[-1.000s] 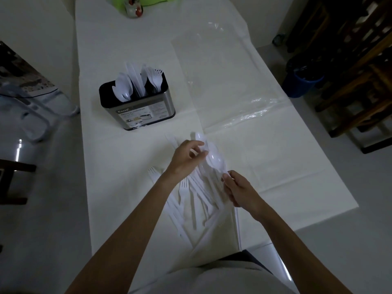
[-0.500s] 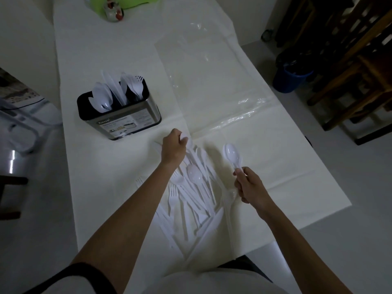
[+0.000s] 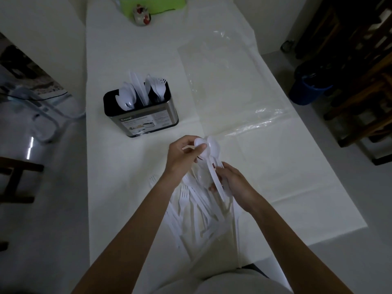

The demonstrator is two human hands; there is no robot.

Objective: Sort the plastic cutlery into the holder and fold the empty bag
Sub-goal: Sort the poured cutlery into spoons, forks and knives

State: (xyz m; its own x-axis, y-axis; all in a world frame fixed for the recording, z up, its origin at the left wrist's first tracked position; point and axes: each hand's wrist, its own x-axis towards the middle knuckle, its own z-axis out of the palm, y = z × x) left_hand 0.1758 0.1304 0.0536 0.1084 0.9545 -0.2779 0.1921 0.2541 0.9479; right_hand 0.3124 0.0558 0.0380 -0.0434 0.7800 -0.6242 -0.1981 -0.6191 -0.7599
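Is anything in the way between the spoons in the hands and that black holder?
Nothing visible. The left hand and the right hand grip the spoons above the loose pile, and only bare tablecloth lies between them and the holder. Its top is open, partly filled with cutlery.

left hand [image 3: 182,154] gripping spoons [image 3: 212,145], right hand [image 3: 233,183] pinching their handles
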